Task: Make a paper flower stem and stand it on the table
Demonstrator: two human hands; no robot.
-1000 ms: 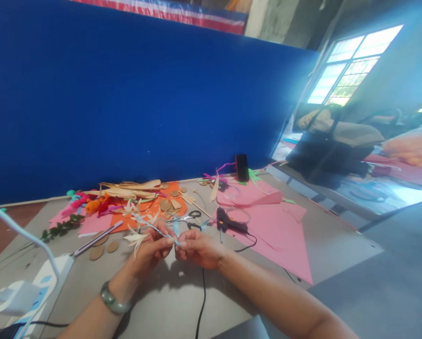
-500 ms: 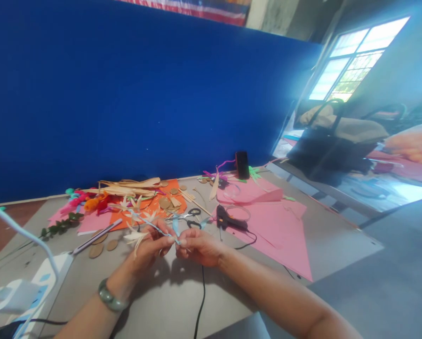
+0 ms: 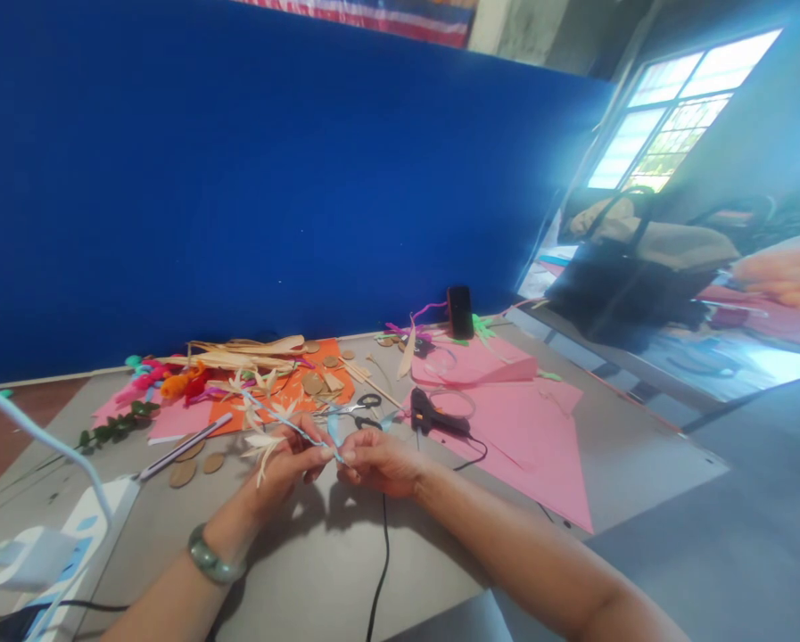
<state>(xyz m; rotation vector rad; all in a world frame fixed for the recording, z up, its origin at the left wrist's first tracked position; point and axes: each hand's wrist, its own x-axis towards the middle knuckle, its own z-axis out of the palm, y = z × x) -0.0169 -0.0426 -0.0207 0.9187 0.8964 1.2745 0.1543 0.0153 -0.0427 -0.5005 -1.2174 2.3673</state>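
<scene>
My left hand (image 3: 289, 464), with a green bangle (image 3: 212, 557) at its wrist, pinches a thin light-blue stem (image 3: 274, 415). Cream, pointed-petal flowers (image 3: 262, 446) stick out to the left around the hand and stem. Thumb and fingers of my right hand (image 3: 383, 462) close on the stem's near end, fingertips almost touching those of the left. A pale blue strip (image 3: 334, 423) rises behind the fingertips; where it joins the stem is hidden. Just beyond the hands lie scissors (image 3: 367, 401), their blades partly covered. A black glue gun (image 3: 432, 415) rests to the right.
Pink sheets (image 3: 533, 446) cover the right side. An orange sheet (image 3: 342, 357) bears dried husk strips (image 3: 252, 357) and wooden discs. Left are a leafy sprig (image 3: 122, 426), a pen (image 3: 185, 446) and a power strip (image 3: 109, 508). A dark phone-like object (image 3: 459, 312) leans against the blue panel (image 3: 272, 178).
Both hands keep their pinch on the blue stem in nearly the same place. The flowers by the left hand have shifted very slightly.
</scene>
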